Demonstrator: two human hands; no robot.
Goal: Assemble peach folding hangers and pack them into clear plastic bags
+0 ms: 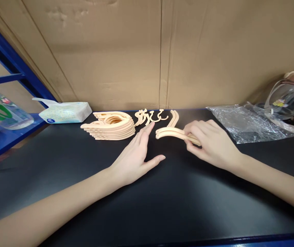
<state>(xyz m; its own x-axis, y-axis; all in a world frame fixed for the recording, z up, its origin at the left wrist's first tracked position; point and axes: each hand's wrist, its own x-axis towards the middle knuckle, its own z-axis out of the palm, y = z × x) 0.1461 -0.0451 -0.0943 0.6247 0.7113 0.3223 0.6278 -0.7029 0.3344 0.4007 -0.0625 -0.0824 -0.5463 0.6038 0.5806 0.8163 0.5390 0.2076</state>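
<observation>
My right hand [210,142] grips a pair of beige curved plastic hanger arms [170,132] between thumb and fingers, their rounded ends pointing left. My left hand [133,156] is open above the table, fingers stretched forward and thumb apart, holding nothing. Just left of it lies a neat stack of beige plastic hanger pieces [109,128]. Behind the fingertips are several small beige hanger hooks [142,117], partly covered by my left hand. More curved hanger arms [173,118] lie close behind the held pair.
The black table [162,206] carries a tissue pack [67,112] at the back left. Crumpled clear plastic [242,123] spreads at the right, beside a clear jug [288,97]. A clear bottle [6,109] stands by the blue frame [31,80]. Cardboard [110,51] forms the back wall.
</observation>
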